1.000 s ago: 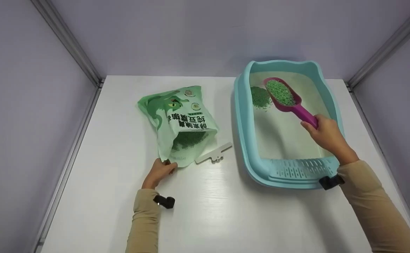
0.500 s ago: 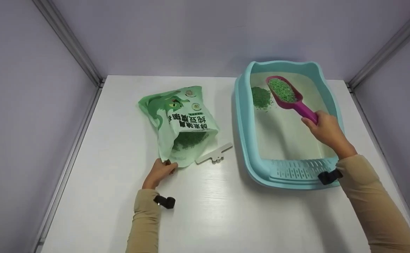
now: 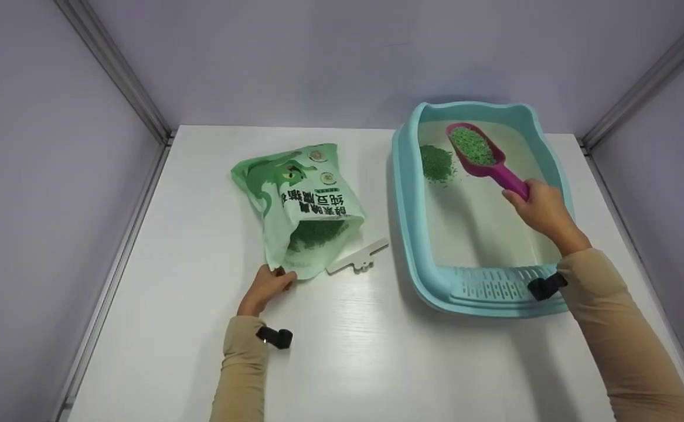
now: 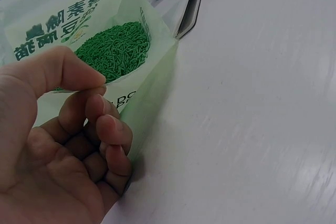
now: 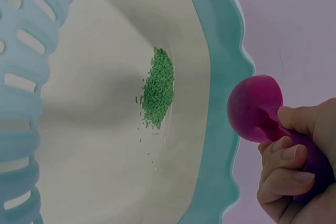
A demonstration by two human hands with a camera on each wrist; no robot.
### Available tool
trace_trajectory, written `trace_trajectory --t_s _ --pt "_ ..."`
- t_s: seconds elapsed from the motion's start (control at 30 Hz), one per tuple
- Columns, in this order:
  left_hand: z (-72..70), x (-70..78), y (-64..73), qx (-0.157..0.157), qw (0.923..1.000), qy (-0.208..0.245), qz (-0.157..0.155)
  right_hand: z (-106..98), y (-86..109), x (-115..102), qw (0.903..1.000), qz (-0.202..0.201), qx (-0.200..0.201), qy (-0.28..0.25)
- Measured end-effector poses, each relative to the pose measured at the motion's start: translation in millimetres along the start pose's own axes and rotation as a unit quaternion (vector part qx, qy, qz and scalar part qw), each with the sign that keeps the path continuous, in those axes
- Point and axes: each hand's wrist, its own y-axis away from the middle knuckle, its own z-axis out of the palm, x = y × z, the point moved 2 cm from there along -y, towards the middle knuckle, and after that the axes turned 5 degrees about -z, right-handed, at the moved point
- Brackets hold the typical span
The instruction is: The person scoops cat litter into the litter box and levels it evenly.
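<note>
My left hand (image 3: 264, 290) pinches the lower edge of the mouth of a pale green cat litter bag (image 3: 327, 190), which lies on the table. Inside the gaping mouth, green litter pellets (image 4: 121, 51) are visible in the left wrist view. With my right hand (image 3: 544, 212) I grip the handle of a magenta litter scoop (image 3: 510, 180), heaped with green pellets (image 3: 472, 145). It hangs over the blue litter box (image 3: 410, 228), apart from the floor. A small pile of green pellets (image 3: 435, 163) lies at the box's far left inside. The right wrist view shows only the scoop's underside.
A whitish clip (image 3: 358, 257) lies on the white table (image 3: 342, 351) between the bag and the box. The box has a slotted front ledge (image 3: 494, 284). Grey walls (image 3: 342, 64) stand behind and at both sides.
The right hand has moved the filled scoop slightly right and away from the person, over the box. The left hand and the bag have hardly moved.
</note>
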Motion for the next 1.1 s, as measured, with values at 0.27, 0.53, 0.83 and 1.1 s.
trace_trajectory --t_s 0.27,0.53,0.83,1.1 --pt "-0.2 -0.8 -0.9 0.002 1.0000 0.000 0.002 1.9 -10.1 5.0 0.9998 0.012 -0.013 0.003" --pt "0.3 -1.2 -2.0 -0.002 1.0000 0.004 0.002 5.1 -21.5 11.9 0.9999 0.013 -0.005 0.003" --pt "-0.1 -3.0 -3.5 -0.002 0.9998 0.020 0.005 9.4 -34.0 19.6 0.9997 0.018 0.008 0.011" --pt "0.6 -0.8 -1.3 0.002 0.9999 0.012 0.005 17.0 -44.3 21.6 0.9990 0.044 0.004 0.007"
